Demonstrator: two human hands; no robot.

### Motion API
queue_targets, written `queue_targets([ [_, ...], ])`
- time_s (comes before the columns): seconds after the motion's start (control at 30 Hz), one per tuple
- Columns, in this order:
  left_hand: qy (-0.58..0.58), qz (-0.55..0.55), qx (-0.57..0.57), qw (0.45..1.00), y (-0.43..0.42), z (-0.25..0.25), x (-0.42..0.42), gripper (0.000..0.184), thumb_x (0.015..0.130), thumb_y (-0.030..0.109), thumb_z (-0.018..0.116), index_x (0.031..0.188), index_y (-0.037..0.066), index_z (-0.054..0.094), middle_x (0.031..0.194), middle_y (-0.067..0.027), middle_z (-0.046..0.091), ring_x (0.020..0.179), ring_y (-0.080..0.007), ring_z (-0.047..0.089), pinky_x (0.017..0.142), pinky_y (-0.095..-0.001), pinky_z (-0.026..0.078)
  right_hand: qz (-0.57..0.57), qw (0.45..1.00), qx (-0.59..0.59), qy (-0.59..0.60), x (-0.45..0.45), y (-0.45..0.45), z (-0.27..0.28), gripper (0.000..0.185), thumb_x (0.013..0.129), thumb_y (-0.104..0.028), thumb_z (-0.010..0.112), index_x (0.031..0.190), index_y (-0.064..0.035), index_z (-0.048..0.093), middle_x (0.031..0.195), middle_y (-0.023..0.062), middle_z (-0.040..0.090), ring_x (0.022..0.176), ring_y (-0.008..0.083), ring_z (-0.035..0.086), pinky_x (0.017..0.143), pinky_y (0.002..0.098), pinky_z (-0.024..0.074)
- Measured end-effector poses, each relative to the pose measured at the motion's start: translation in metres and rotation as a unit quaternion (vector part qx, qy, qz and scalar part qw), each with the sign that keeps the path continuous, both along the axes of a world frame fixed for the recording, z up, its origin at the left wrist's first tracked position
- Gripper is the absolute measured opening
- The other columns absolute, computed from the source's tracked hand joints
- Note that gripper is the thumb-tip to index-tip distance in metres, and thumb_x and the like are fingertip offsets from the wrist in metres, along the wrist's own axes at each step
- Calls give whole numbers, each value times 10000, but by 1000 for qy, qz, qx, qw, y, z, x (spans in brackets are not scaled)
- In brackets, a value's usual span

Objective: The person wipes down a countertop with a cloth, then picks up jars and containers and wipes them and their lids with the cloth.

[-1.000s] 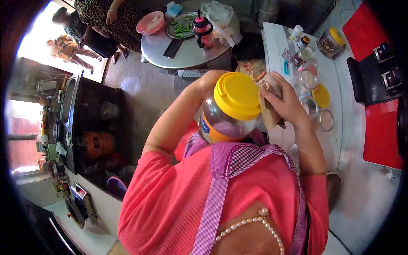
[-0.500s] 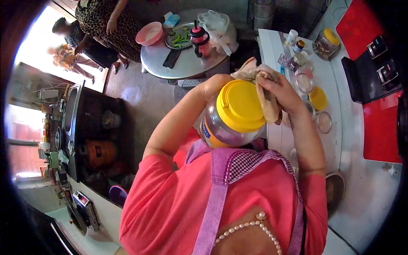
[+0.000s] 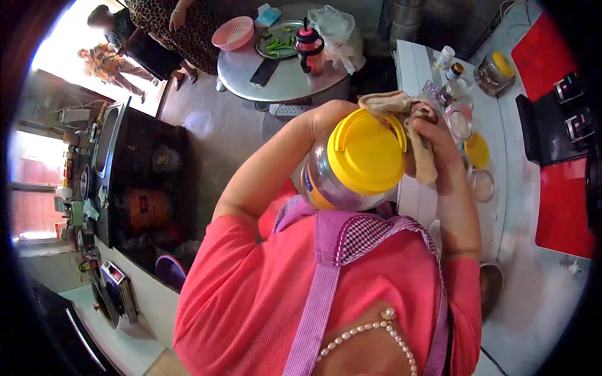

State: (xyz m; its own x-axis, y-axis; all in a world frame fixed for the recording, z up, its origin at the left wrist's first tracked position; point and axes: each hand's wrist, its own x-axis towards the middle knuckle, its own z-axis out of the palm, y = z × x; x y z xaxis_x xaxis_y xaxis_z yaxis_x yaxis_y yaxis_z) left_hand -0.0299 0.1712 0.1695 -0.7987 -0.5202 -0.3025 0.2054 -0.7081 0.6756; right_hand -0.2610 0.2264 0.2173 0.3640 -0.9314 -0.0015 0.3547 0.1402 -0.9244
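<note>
I hold a large clear plastic jar [image 3: 316, 163] with a yellow screw lid [image 3: 367, 153] in front of my chest, its lid tilted up toward me. My left hand [image 3: 335, 116] grips the jar's far left side; its fingers are mostly hidden behind the lid. A beige, stained cloth [image 3: 426, 160] is bunched in my right hand [image 3: 439, 141], at the lid's right edge. Part of the cloth lies along the lid's far rim. An orange and blue label shows low on the jar.
A round metal table [image 3: 235, 81] ahead bears a pink basket [image 3: 233, 32], green peppers [image 3: 276, 45], a phone [image 3: 264, 72] and a pink-lidded bottle [image 3: 309, 47]. Several jars and a yellow lid [image 3: 476, 150] stand on the white surface [image 3: 407, 69] at right. People stand by the doorway.
The cloth has shifted from the lid's right side onto its far rim, with my right hand turning. The jar and lid have rotated slightly. The whole view has shifted a little.
</note>
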Motion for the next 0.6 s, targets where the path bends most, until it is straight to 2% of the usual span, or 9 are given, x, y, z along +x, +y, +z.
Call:
queue_targets([
  [0.13,0,-10,86,996,-2,-12,-5,307,931,150,462,1128,-61,566,1081,-137,634,950,-212,631,871,-342,503,11,979,-70,191,13,-1,13,502,729,-58,743,1180,-14,529,1040,28,586,961,95,546,859,260,456],
  [0.23,-84,18,-136,987,-9,-37,-2,307,932,177,442,1135,-13,573,1064,-131,633,958,-232,620,873,-366,488,-23,944,-120,306,18,-2,11,495,727,-3,734,1179,10,533,1067,56,599,985,114,551,880,266,452],
  [0.27,-93,60,-25,994,4,-13,-5,294,927,174,453,1108,-11,590,1037,-125,643,948,-228,623,862,-363,490,-37,934,-148,324,18,-5,0,490,730,-7,731,1178,14,533,1070,62,602,990,120,552,883,267,452],
  [0.3,-153,44,-113,981,10,3,-4,278,922,166,460,1084,-10,602,1011,-119,650,935,-221,625,850,-359,493,-13,946,-123,300,13,-14,-15,473,750,-6,706,1186,22,525,1080,80,605,1008,144,559,878,277,459],
  [0.37,-101,55,-10,993,7,-11,-7,246,914,152,480,1032,-7,626,977,-98,662,914,-190,626,822,-343,497,-15,946,-91,311,18,-11,-12,447,771,-31,691,1185,6,529,1089,83,603,1005,148,567,863,282,469],
  [0.43,-99,18,-158,982,7,-16,0,227,905,145,508,1002,-11,641,986,-76,663,911,-164,622,804,-334,493,-32,964,-23,261,19,-8,-13,418,788,-61,682,1176,-13,535,1085,80,602,992,152,578,844,284,479],
  [0.47,-39,18,-14,999,4,-23,-1,221,901,144,518,992,-12,645,987,-70,664,908,-157,620,803,-332,490,-45,977,34,203,21,-7,-22,401,795,-79,680,1166,-23,539,1078,77,602,979,154,585,832,285,484],
  [0.57,-173,37,-193,965,2,-23,6,205,865,130,568,1010,7,646,998,-71,665,920,-150,601,816,-335,479,-104,982,119,104,27,-2,-33,362,808,-122,676,1138,-48,547,1040,64,604,936,162,600,797,286,496],
  [0.6,-161,51,-82,982,-4,-32,0,215,846,128,593,1023,17,645,1000,-72,665,930,-152,598,818,-336,478,-130,978,137,84,27,-1,-37,350,811,-134,675,1129,-55,549,1025,59,605,920,165,604,786,286,500],
])
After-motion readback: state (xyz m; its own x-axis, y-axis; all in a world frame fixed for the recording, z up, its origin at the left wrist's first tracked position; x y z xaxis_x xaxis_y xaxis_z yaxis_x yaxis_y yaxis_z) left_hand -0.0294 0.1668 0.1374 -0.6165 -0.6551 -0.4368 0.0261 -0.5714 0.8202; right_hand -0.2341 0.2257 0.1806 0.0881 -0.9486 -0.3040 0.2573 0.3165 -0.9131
